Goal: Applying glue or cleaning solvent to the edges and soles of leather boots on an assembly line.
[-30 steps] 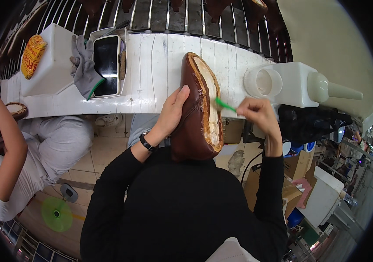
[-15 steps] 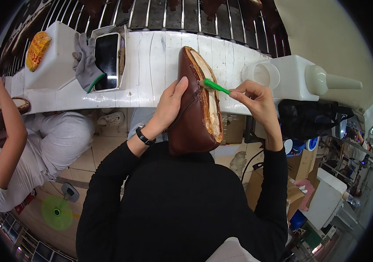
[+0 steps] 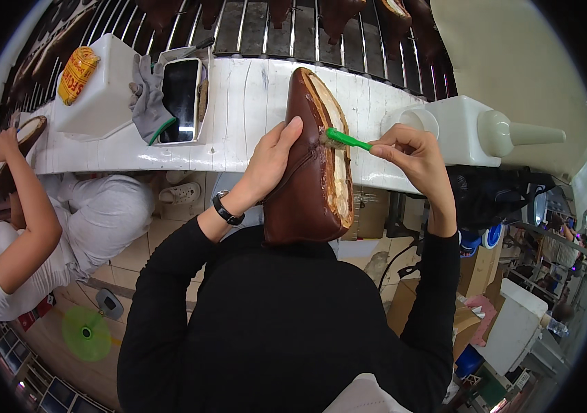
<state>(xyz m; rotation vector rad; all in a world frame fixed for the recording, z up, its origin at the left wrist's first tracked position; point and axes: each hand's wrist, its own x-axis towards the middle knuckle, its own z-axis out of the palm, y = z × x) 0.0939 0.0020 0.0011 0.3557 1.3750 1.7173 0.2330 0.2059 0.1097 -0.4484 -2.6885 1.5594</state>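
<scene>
A dark brown leather shoe upper (image 3: 301,189), its pale underside turned up and to the right, stands tilted between my lap and the white bench. My left hand (image 3: 270,157) grips it by its left side, thumb pressed on the leather. Between the thumb and fingers of my right hand (image 3: 409,155) is a small brush with a bright green handle (image 3: 350,140). Its bristles touch the tan edge strip beside the pale underside, around the middle of the shoe. The bristle tips are partly hidden against the leather.
On the white bench (image 3: 238,103) stand a white bin with a yellow packet (image 3: 78,74), a tray with a dark-screened device (image 3: 181,96), grey gloves (image 3: 149,103) and a white bottle (image 3: 462,129). Behind runs a metal roller rack (image 3: 264,27). A co-worker (image 3: 25,234) sits at left.
The brush has moved slightly along the shoe's edge, with its bristles now farther onto the leather side. My view has shifted a little. The co-worker's shoe has been raised.
</scene>
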